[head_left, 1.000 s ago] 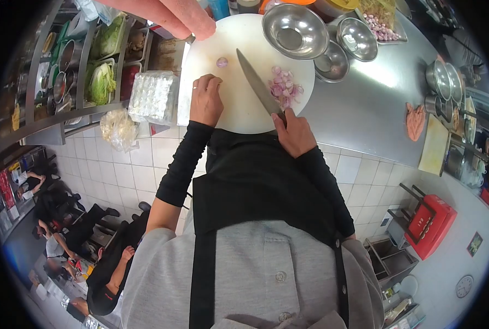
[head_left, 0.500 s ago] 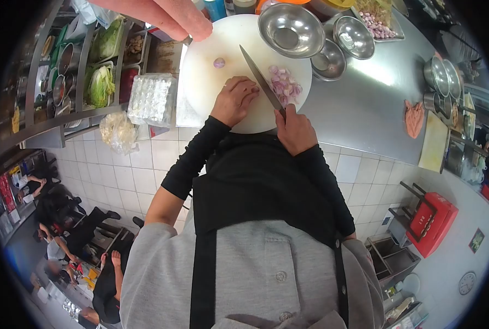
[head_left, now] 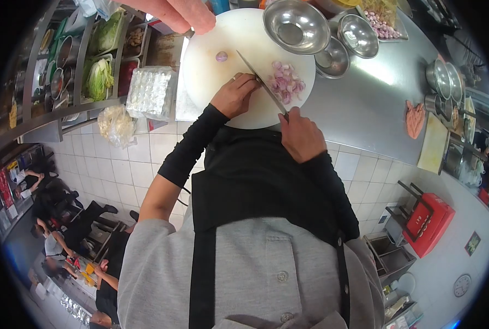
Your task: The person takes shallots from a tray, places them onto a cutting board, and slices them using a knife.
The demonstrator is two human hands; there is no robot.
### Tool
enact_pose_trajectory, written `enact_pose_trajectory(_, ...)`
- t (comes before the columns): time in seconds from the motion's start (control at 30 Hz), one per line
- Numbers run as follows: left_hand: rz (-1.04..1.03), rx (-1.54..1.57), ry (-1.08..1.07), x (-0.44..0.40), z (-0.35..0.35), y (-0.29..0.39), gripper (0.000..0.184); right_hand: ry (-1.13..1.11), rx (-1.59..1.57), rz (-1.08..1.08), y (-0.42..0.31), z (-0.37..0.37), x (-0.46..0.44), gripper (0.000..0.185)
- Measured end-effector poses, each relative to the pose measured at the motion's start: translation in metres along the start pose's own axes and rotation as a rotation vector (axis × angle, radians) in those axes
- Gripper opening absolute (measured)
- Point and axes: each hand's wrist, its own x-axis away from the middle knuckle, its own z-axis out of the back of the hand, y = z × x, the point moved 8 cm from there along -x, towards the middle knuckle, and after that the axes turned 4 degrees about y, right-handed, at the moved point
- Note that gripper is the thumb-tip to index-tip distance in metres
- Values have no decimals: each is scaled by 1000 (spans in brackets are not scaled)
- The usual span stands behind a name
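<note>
A round white cutting board (head_left: 200,82) lies before me on the steel counter. My right hand (head_left: 302,134) is closed around the handle of a kitchen knife (head_left: 273,94), whose blade slants up and left over the board. Against the blade's left side, my left hand (head_left: 236,94) rests on the board with curled fingers; whatever is under the fingertips is hidden. Right of the blade lies a loose pile of cut shallots (head_left: 286,82). One shallot piece (head_left: 221,56) sits apart, farther up the board on the left.
Steel bowls (head_left: 296,27) overlap the board's upper right edge. A pink, cloth-like thing (head_left: 184,13) hangs over its upper left. Egg trays (head_left: 150,93) and shelved cabbage (head_left: 98,82) stand at left. An orange cloth (head_left: 414,119) lies on the right counter. Other people work at lower left.
The knife's tip has shifted slightly left and down, and the blade now touches my left fingertips. My right hand has moved a little right and down. The view has shifted slightly.
</note>
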Motion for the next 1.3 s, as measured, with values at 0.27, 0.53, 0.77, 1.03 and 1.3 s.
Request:
enact_pose_trajectory(0.27,-15,-4,4,4,-7,-3,32,-38,-36,-36,-3,-2,0,34)
enact_pose_trajectory(0.53,-11,6,26,1,-2,-1,28,-36,-54,-39,-2,-11,-5,34)
enact_pose_trajectory(0.77,1,7,17,5,-5,-1,30,-1,-119,-49,1,-16,-5,35)
enact_pose_trajectory(1.03,80,-4,-1,-6,-5,6,26,-19,-157,-119,19,-16,-12,36)
enact_pose_trajectory(1.3,179,29,-83,-11,-18,6,17,-9,-193,-126,25,-22,-13,37)
